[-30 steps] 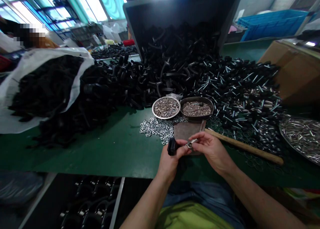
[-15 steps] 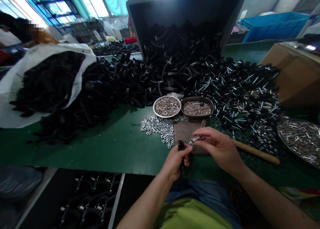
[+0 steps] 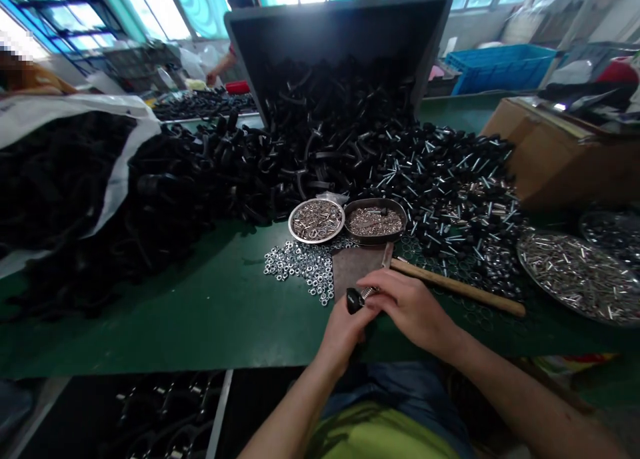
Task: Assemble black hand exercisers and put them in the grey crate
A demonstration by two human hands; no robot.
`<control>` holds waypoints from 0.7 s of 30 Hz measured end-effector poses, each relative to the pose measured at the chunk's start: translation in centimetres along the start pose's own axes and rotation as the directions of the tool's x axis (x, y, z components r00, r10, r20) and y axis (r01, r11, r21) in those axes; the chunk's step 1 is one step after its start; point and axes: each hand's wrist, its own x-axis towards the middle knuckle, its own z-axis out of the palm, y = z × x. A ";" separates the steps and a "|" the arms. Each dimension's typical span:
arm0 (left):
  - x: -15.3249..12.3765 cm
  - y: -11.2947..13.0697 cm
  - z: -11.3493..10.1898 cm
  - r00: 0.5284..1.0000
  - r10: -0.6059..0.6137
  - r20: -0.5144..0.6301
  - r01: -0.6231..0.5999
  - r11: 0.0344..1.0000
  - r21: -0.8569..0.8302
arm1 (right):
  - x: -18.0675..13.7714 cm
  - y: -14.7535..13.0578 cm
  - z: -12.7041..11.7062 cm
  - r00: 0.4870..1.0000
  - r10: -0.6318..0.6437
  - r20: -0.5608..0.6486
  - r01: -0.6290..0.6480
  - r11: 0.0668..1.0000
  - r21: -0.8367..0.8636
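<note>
My left hand (image 3: 341,332) is closed around a black plastic part (image 3: 353,300), whose rounded end sticks up above the thumb. In the fingertips of my right hand (image 3: 415,305) is a small silvery metal spring (image 3: 369,291), pinched right against the black part. The fingers cover most of where the two pieces meet. Just beyond my hands lies a flat metal plate (image 3: 347,267). A hammer with a wooden handle (image 3: 460,287) rests on the plate's right side. Loose hex nuts (image 3: 300,265) are spread to the left of the plate.
Behind the plate stand a round dish (image 3: 316,220) of metal pieces and an oval tin (image 3: 376,240) of small parts. Black parts spill from a grey bin (image 3: 240,52). Bolts with black heads (image 3: 425,172), a cardboard box (image 3: 530,139) and a large tray (image 3: 530,282) sit right.
My right hand has brought the spring leftward and down against the black part, closing the gap between the hands. The camera view has shifted to the right.
</note>
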 end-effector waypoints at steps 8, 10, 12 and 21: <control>0.7 -0.5 -0.3 0.951 0.274 -0.146 -0.206 0.909 0.363 | -1.0 0.7 0.9 0.995 0.026 -0.099 -0.030 0.999 -0.039; 0.4 -0.5 0.2 0.954 0.280 -0.107 -0.222 0.900 0.375 | -1.0 1.0 1.1 0.994 0.028 -0.102 -0.033 0.998 -0.051; -0.1 -0.5 0.4 0.967 0.254 0.010 -0.241 0.900 0.363 | -0.8 1.5 1.0 0.997 0.039 -0.067 -0.041 0.999 -0.025; -1.0 -1.8 -2.0 0.971 -0.122 0.207 0.156 0.975 -0.157 | -6.3 6.8 -3.7 0.921 0.328 -0.211 -0.383 0.861 -0.335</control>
